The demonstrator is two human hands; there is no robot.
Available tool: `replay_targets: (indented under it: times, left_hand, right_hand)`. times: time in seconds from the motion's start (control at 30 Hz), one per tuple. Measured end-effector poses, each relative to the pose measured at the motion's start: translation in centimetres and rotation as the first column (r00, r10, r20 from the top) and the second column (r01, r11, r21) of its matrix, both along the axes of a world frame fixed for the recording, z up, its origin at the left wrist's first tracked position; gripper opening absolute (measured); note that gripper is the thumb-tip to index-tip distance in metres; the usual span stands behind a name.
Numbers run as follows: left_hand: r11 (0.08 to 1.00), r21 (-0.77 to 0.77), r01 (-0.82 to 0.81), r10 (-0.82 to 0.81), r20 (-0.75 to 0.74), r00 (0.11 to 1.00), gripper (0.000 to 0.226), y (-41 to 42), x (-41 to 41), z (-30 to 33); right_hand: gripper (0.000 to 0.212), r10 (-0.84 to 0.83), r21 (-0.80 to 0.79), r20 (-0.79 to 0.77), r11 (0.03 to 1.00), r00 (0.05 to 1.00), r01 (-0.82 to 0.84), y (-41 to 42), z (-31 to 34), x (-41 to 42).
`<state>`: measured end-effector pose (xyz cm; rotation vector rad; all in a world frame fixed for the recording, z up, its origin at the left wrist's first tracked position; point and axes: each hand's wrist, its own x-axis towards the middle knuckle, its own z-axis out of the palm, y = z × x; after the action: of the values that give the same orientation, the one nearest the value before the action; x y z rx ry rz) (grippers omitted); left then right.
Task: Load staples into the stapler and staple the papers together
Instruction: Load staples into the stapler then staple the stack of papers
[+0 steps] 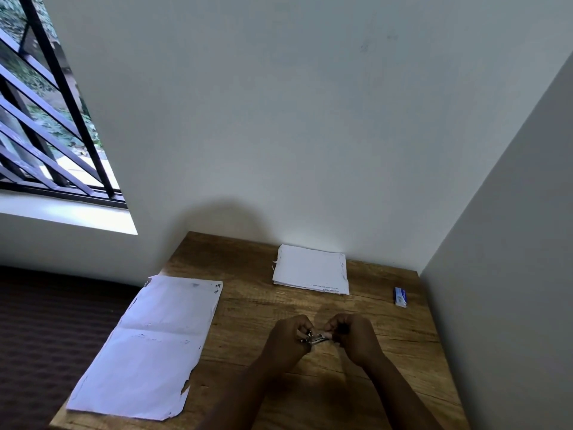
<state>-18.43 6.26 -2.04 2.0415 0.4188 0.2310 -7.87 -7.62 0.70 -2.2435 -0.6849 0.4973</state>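
1. In the head view, the left hand [293, 333] and the right hand [350, 335] met low over the wooden worktop [403, 352], and each grip was curled around one end of a small shiny stapler [317, 337].
2. The stapler sat right between the two grips, held just above the wood. It was too small to tell if its top was open.
3. The step looked like loading the staples. To do it well, one grip should hold the stapler steady while the other slides the strip in straight, with no tilt, and then pushes the top down until it clicks.
4. A small blue staple box [400, 296] lay far off to the right of the grips, near the wall.
5. A small stack of white papers [311, 270] lay beyond the grips, near the back wall.
6. One big white sheet [148, 346] with torn edges lay well to the left of the grips.
7. The count was: two hands, one stapler, one staple box, one stack of papers, one big sheet. I could not count the sheets in the stack.
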Motion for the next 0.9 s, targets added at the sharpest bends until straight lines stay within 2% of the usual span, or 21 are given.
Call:
replay_targets:
  times: [0.17,0.43,0.6,0.8,0.9]
  left_hand:
    - [1.000,0.013,0.013,-0.013,0.007,1.000,0.021,0.1,0.3,0.1]
    - [1.000,0.019,0.025,-0.025,0.034,0.999,0.019,0.1,0.8,0.1]
    - [0.999,-0.002,0.033,-0.032,0.036,0.999,0.016,-0.1,1.2,0.2]
    - [1.000,0.001,0.018,-0.019,0.016,1.000,0.021,0.1,1.5,0.0]
    - [1.000,-0.002,0.030,-0.030,0.024,0.999,0.020,0.1,1.7,0.1]
  right_hand:
    - [0.006,0.013,-0.017,0.034,1.000,0.999,-0.013,0.3,-0.1,0.3]
    - [0.009,-0.028,-0.050,0.073,0.998,0.997,0.031,0.6,-0.3,0.8]
    - [0.008,0.012,-0.089,0.111,0.996,0.994,-0.002,0.6,-0.2,0.8]
    - [0.020,-0.028,-0.027,0.189,0.999,0.982,0.034,-0.1,-0.5,0.4]
    - [0.031,0.125,-0.040,0.248,0.992,0.961,-0.119,-0.2,-0.9,0.2]
